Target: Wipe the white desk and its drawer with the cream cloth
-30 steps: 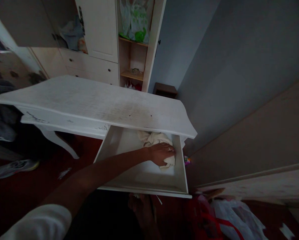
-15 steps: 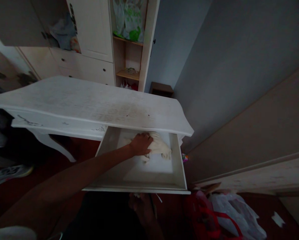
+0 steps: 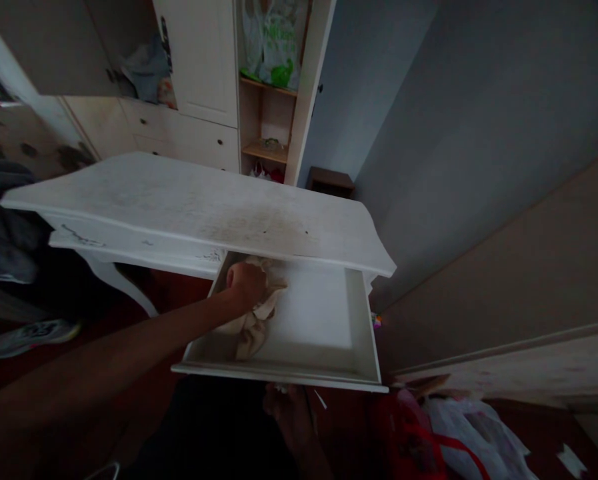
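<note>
My left hand [image 3: 249, 285] is closed on a beige cloth [image 3: 253, 333], at the left side of a pulled-out white drawer [image 3: 323, 320]. The cloth lies crumpled around and below the fist, against the drawer's left wall and bottom. Below the drawer's front edge, in dim light, my right hand [image 3: 286, 403] is closed with a small pale thing at its fingers, too dark to make out.
The white desk [image 3: 179, 193] with a stained top stands over the drawer. Behind it are a white cabinet [image 3: 203, 73] and shelves with plastic bags. A red bag [image 3: 403, 433] and a white plastic bag [image 3: 473, 427] lie at lower right; a shoe [image 3: 33, 337] is at left.
My left hand has moved from the drawer's middle to its left side, and the cloth has shifted left with it. Its fingers, spread on the cloth before, are now closed. The view has shifted slightly.
</note>
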The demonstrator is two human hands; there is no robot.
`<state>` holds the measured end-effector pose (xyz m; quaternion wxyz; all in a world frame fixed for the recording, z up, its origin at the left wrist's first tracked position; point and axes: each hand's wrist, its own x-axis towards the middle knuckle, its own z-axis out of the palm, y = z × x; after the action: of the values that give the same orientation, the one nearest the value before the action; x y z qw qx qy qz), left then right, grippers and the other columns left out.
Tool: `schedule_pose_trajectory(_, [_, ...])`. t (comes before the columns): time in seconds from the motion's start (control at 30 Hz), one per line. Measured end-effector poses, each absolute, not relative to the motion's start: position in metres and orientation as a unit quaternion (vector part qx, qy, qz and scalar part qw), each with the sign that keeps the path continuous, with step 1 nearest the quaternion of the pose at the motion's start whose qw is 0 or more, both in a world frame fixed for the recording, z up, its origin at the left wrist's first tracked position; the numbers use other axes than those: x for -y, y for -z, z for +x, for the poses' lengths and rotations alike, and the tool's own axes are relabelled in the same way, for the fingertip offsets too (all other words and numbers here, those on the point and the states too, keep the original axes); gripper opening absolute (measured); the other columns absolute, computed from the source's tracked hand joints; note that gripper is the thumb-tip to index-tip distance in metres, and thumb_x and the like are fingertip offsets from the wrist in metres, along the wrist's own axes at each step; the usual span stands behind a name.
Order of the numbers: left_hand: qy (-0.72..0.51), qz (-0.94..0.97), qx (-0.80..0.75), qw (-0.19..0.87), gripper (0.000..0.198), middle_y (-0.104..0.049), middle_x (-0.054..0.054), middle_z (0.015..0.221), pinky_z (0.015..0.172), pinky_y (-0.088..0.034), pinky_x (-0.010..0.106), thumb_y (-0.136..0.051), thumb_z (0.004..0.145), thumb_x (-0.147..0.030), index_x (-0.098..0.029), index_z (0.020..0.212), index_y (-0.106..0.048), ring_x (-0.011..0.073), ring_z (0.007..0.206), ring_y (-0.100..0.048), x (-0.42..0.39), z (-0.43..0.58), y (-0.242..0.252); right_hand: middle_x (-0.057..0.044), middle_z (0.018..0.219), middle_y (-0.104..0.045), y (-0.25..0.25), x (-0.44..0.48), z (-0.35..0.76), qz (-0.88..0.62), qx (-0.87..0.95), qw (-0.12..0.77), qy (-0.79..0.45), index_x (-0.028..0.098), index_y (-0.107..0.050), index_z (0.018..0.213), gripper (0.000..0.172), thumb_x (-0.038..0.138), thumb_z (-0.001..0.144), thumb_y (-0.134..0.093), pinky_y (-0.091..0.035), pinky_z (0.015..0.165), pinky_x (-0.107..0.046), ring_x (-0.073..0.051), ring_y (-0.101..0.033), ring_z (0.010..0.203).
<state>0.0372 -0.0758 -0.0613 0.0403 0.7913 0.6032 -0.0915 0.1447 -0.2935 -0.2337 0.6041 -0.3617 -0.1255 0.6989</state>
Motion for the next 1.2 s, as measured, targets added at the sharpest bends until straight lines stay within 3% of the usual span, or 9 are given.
schedule_pose_trajectory(0.1, [0.105,0.797,-0.594,-0.037,0.039,-0.068,0.026,0.114,0.085,-0.045,0.050,-0.045,0.095,-0.032,-0.005,0.113,-0.069,0.0393,0.107,-0.060,0.079,0.037,0.059,-0.004,0.075,-0.073,0.236,0.294,0.146,-0.360,0.117,0.612,-0.695,0.021,-0.074,0.081,0.042,0.058,0.064,-0.084,-0.039,0.053,-0.028,-0.011,-0.048,0.049])
schedule_pose_trajectory(0.2, [0.064,0.834,-0.546,-0.050,0.059,-0.056,0.029,0.137,0.089,-0.045,0.048,-0.052,0.092,-0.043,-0.006,0.138,-0.053,0.0420,0.122,-0.051,0.083,0.037,0.066,-0.004,0.074,-0.073,0.237,0.294,0.147,-0.370,0.097,0.611,-0.693,0.021,-0.073,0.078,0.041,0.056,0.061,-0.088,-0.040,0.053,-0.028,-0.014,-0.054,0.055])
schedule_pose_trajectory(0.3, [0.066,0.823,-0.564,-0.033,0.072,-0.042,0.033,0.149,0.092,-0.045,0.049,-0.050,0.091,-0.053,-0.001,0.141,-0.049,0.0471,0.131,-0.044,0.082,0.035,0.079,-0.004,0.075,-0.073,0.237,0.295,0.148,-0.370,0.103,0.614,-0.690,0.022,-0.073,0.079,0.041,0.056,0.061,-0.087,-0.040,0.053,-0.029,-0.013,-0.053,0.053])
schedule_pose_trajectory(0.43, [0.054,0.787,-0.615,-0.016,0.077,-0.051,0.038,0.138,0.094,-0.046,0.048,-0.046,0.092,-0.057,0.006,0.134,-0.053,0.0468,0.127,-0.051,0.067,0.036,0.087,-0.005,0.076,-0.073,0.239,0.296,0.148,-0.367,0.134,0.612,-0.687,0.021,-0.073,0.081,0.040,0.057,0.068,-0.082,-0.041,0.054,-0.030,-0.011,-0.048,0.048])
schedule_pose_trajectory(0.6, [0.032,0.777,-0.627,0.032,0.059,-0.070,0.029,0.112,0.088,-0.051,0.044,-0.039,0.097,-0.049,-0.001,0.113,-0.070,0.0383,0.109,-0.066,0.049,0.043,0.086,-0.004,0.076,-0.073,0.244,0.296,0.148,-0.375,0.123,0.615,-0.683,0.022,-0.072,0.080,0.037,0.055,0.068,-0.083,-0.042,0.053,-0.029,-0.013,-0.054,0.054])
schedule_pose_trajectory(0.8, [-0.021,0.818,-0.574,-0.008,0.044,-0.065,0.029,0.122,0.094,-0.047,0.042,-0.046,0.094,-0.028,0.001,0.122,-0.063,0.0358,0.118,-0.060,0.056,0.057,0.098,-0.003,0.078,-0.074,0.246,0.295,0.147,-0.368,0.072,0.611,-0.697,0.024,-0.073,0.079,0.040,0.052,0.056,-0.090,-0.045,0.058,-0.031,-0.017,-0.061,0.064])
schedule_pose_trajectory(0.9, [-0.046,0.862,-0.504,-0.011,0.042,-0.065,0.027,0.122,0.098,-0.044,0.042,-0.046,0.093,-0.022,0.000,0.125,-0.061,0.0331,0.118,-0.059,0.057,0.076,0.107,-0.004,0.073,-0.073,0.243,0.294,0.147,-0.375,0.095,0.610,-0.692,0.023,-0.072,0.077,0.040,0.055,0.059,-0.087,-0.040,0.053,-0.030,-0.015,-0.053,0.052])
schedule_pose_trajectory(1.03, [-0.054,0.887,-0.459,-0.008,0.044,-0.065,0.028,0.121,0.098,-0.042,0.044,-0.045,0.090,-0.017,0.003,0.126,-0.060,0.0332,0.114,-0.060,0.055,0.114,0.113,-0.006,0.077,-0.073,0.234,0.293,0.147,-0.373,0.152,0.597,-0.693,0.021,-0.072,0.081,0.046,0.063,0.064,-0.081,-0.038,0.054,-0.031,-0.012,-0.047,0.048])
schedule_pose_trajectory(1.2, [-0.083,0.912,-0.401,-0.013,0.050,-0.060,0.029,0.132,0.103,-0.038,0.047,-0.048,0.089,-0.024,0.005,0.129,-0.057,0.0373,0.125,-0.051,0.058,0.154,0.118,-0.005,0.074,-0.072,0.227,0.292,0.144,-0.372,0.139,0.594,-0.699,0.021,-0.072,0.082,0.050,0.065,0.061,-0.082,-0.037,0.054,-0.029,-0.013,-0.052,0.051])
